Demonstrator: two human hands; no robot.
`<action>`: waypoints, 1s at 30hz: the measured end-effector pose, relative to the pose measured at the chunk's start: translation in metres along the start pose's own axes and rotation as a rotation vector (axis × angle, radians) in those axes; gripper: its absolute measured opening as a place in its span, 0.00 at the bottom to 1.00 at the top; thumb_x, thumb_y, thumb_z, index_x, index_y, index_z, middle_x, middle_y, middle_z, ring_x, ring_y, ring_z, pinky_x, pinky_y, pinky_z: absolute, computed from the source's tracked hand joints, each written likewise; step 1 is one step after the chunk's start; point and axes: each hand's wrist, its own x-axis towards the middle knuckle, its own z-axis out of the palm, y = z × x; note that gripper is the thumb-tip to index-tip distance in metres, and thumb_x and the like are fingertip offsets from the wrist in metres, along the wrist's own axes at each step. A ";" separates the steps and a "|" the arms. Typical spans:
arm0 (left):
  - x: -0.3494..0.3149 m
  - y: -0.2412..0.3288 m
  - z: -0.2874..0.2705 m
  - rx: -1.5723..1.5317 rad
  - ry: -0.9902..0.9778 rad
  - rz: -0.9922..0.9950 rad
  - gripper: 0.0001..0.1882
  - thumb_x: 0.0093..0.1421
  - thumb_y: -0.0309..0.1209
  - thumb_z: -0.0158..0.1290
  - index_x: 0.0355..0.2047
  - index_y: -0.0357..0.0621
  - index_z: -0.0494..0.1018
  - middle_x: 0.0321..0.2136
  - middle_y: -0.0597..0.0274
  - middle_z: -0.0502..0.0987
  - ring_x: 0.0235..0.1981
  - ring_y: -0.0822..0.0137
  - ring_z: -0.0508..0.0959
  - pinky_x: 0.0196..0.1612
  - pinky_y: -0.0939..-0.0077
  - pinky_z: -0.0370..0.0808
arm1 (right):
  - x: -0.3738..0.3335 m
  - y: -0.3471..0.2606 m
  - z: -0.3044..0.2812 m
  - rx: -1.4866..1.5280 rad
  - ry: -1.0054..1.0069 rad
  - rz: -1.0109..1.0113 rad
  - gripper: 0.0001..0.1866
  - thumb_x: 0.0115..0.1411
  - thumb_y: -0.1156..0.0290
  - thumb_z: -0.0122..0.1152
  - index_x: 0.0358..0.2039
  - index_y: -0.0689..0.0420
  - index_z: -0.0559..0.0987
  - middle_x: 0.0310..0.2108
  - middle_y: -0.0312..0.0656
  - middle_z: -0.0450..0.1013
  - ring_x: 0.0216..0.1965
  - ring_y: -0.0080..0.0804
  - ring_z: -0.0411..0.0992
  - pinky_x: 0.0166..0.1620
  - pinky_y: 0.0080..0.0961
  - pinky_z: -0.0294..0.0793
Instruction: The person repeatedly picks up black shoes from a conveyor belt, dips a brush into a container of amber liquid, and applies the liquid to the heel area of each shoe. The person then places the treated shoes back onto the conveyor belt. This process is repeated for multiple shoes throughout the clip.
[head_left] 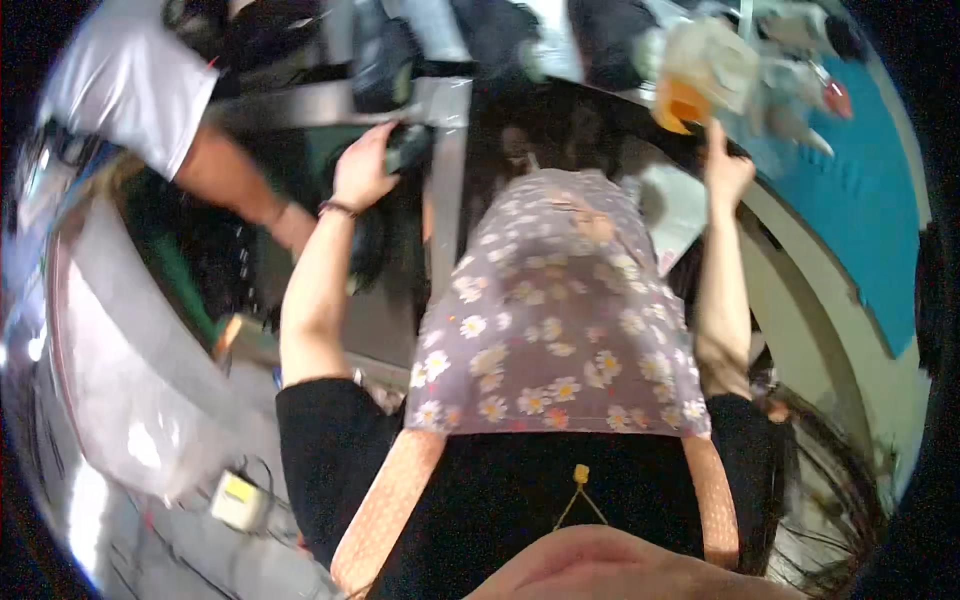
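My left hand reaches forward over a dark, glossy surface. Its fingers and thumb close around a dark, rounded, shoe-like item. On the other side, my right hand is at the edge of the blue work surface. Its index finger stretches forward while the other fingers curl, and what they hold, if anything, is blurred. Just ahead of that fingertip is a translucent plastic container with orange contents low in it. A pale sheet-like piece shows between my right forearm and my flowered apron.
Several dark shoe-like items line the far side. From the left comes another person's white sleeve, with their hand beside my left forearm. Clear plastic bags lie at the far right. A large pale plastic-covered bundle stands left.
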 end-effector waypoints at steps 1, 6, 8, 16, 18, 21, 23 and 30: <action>-0.004 -0.003 0.002 0.014 0.066 0.030 0.38 0.40 0.26 0.59 0.55 0.39 0.64 0.53 0.48 0.70 0.56 0.55 0.69 0.58 0.66 0.67 | 0.008 0.009 -0.006 0.037 -0.065 0.102 0.26 0.51 0.49 0.68 0.17 0.64 0.79 0.15 0.39 0.74 0.15 0.23 0.69 0.23 0.24 0.69; -0.028 0.032 -0.006 -0.155 0.329 0.028 0.35 0.39 0.24 0.57 0.53 0.39 0.66 0.49 0.46 0.72 0.54 0.52 0.71 0.58 0.64 0.66 | 0.012 0.013 -0.001 0.178 -0.038 0.043 0.29 0.53 0.48 0.66 0.11 0.63 0.76 0.11 0.38 0.70 0.12 0.21 0.66 0.16 0.20 0.64; -0.035 0.049 -0.006 -0.206 0.413 0.010 0.37 0.39 0.24 0.58 0.54 0.38 0.64 0.50 0.47 0.71 0.54 0.52 0.70 0.60 0.62 0.65 | 0.025 0.029 0.000 0.122 -0.018 0.013 0.27 0.53 0.52 0.68 0.16 0.68 0.79 0.13 0.41 0.73 0.12 0.22 0.66 0.18 0.24 0.65; -0.063 0.105 -0.005 -0.542 0.585 -0.123 0.46 0.40 0.35 0.67 0.60 0.43 0.60 0.52 0.47 0.71 0.53 0.51 0.72 0.55 0.64 0.69 | 0.054 0.060 0.013 -0.116 0.021 0.084 0.30 0.55 0.46 0.63 0.17 0.65 0.78 0.13 0.39 0.72 0.12 0.22 0.66 0.18 0.21 0.66; -0.063 0.110 -0.002 -0.699 0.579 -0.143 0.47 0.39 0.34 0.68 0.61 0.41 0.60 0.53 0.49 0.71 0.53 0.56 0.73 0.57 0.68 0.68 | 0.053 0.065 0.015 -0.216 0.088 -0.003 0.38 0.48 0.40 0.66 0.19 0.73 0.79 0.16 0.49 0.75 0.18 0.33 0.69 0.30 0.35 0.71; -0.070 0.116 -0.006 -0.801 0.618 -0.112 0.47 0.40 0.33 0.69 0.59 0.31 0.59 0.53 0.50 0.71 0.53 0.62 0.73 0.57 0.70 0.67 | 0.047 0.055 0.019 0.057 -0.035 -0.035 0.24 0.55 0.52 0.65 0.19 0.64 0.78 0.15 0.41 0.72 0.13 0.23 0.67 0.17 0.21 0.65; -0.075 0.119 -0.012 -0.968 0.590 -0.100 0.47 0.40 0.29 0.69 0.60 0.31 0.58 0.52 0.51 0.71 0.52 0.64 0.73 0.57 0.71 0.67 | 0.021 0.015 0.017 0.129 -0.079 0.063 0.26 0.55 0.53 0.66 0.16 0.65 0.77 0.14 0.42 0.73 0.12 0.24 0.69 0.16 0.21 0.67; -0.054 0.143 -0.053 -1.012 0.543 0.025 0.46 0.40 0.30 0.68 0.59 0.30 0.59 0.55 0.49 0.69 0.56 0.59 0.70 0.61 0.68 0.62 | 0.018 0.020 0.013 0.247 -0.089 0.220 0.27 0.54 0.50 0.66 0.16 0.64 0.77 0.14 0.43 0.73 0.12 0.26 0.70 0.17 0.22 0.69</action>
